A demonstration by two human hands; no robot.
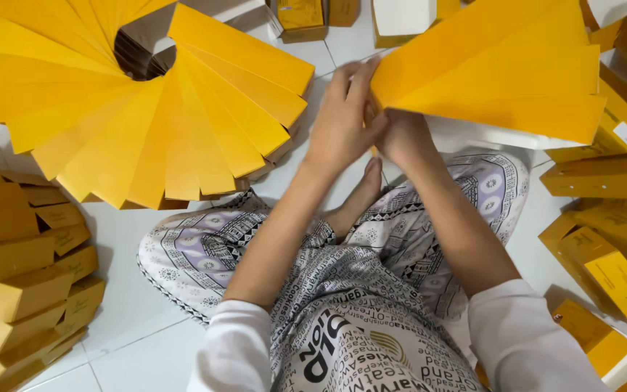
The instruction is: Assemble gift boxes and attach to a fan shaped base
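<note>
A person sits cross-legged on the white floor (146, 341) with yellow card all around. Both hands are up in front, at the near end of a small fan of flat yellow sheets (502, 80). The left hand (342, 120) lies over the corner of the sheets with its fingers straight and pressed together, thumb tucked toward the other hand. The right hand (400, 134) is under the same corner, and most of it is hidden, so I cannot tell how tightly it is closed; it looks like it pinches the sheets from below. The fan sticks out to the right, above the right knee. To the left lies a big round fan (146, 109) of the same sheets, spread like a sun with a hole in the middle. Folded boxes (23, 268) are piled at the far left, and more boxes (611, 268) sit on the right. I think the step in hand is picking one sheet off the small fan. The next move would need the fingers to slide just one sheet free while the other hand keeps the rest together.
</note>
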